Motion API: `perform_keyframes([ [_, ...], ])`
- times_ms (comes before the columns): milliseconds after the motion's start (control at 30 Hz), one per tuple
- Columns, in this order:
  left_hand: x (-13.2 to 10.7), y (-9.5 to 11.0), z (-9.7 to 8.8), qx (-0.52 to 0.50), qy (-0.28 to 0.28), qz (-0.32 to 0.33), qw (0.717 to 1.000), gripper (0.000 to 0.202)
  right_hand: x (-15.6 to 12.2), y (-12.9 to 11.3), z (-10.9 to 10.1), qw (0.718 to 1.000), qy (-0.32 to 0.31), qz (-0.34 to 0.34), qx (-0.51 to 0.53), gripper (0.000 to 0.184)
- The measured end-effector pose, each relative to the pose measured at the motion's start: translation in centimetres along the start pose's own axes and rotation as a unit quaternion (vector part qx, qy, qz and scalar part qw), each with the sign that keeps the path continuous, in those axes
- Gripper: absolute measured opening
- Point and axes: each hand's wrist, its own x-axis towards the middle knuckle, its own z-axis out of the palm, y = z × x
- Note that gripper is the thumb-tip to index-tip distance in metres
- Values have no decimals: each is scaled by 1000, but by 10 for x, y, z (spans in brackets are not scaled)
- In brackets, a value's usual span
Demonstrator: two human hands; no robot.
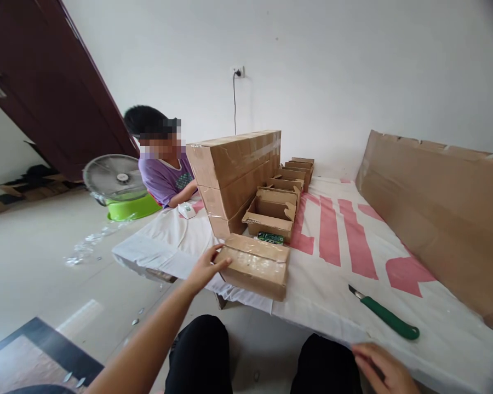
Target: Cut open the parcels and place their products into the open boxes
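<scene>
A closed cardboard box [252, 269] with clear tape on its top lies at the table's near edge. My left hand [212, 264] grips its left end, thumb on the near side of the corner and fingers at the far side. Just behind the box, a green circuit board [270, 237] shows in part. At the lower right, my right hand [383, 368] is beside the table edge, empty, its fingers loosely apart. Closest to it is a utility knife [388, 316] with a green handle and its blade exposed, lying on the cloth.
Stacked long cardboard boxes [240, 175] form a wall, with a row of open boxes [271, 210] alongside. A large cardboard sheet [431, 213] stands at right. Across the table [324, 295], a person in a purple shirt [162, 178] leans near a white device [186, 210]. A fan [117, 178] stands left.
</scene>
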Motion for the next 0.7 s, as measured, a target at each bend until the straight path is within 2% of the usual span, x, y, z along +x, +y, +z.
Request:
perform_keyframes([
  [67, -18, 10, 30, -10, -9, 17, 1000, 68, 29, 10, -15, 997, 61, -28, -47, 30],
  [133, -35, 18, 57, -20, -13, 31, 999, 71, 52, 29, -29, 989, 95, -17, -116, 34],
  [233, -53, 23, 84, -39, -9, 80, 996, 70, 71, 66, -42, 978, 73, 42, -193, 39],
  [333, -54, 23, 91, -84, 5, 138, 987, 58, 72, 97, -46, 968, 45, 87, -231, 45],
  [467, -29, 25, 86, -220, -7, 154, 963, 32, 65, 114, -42, 967, 36, 76, -242, 49],
  [600, -6, 24, 91, -288, -53, 141, 946, 30, 71, 115, -49, 970, 36, 83, -226, 52],
  [700, -3, 17, 102, -334, -57, 144, 930, 34, 86, 92, -70, 973, 61, 94, -201, 54],
])
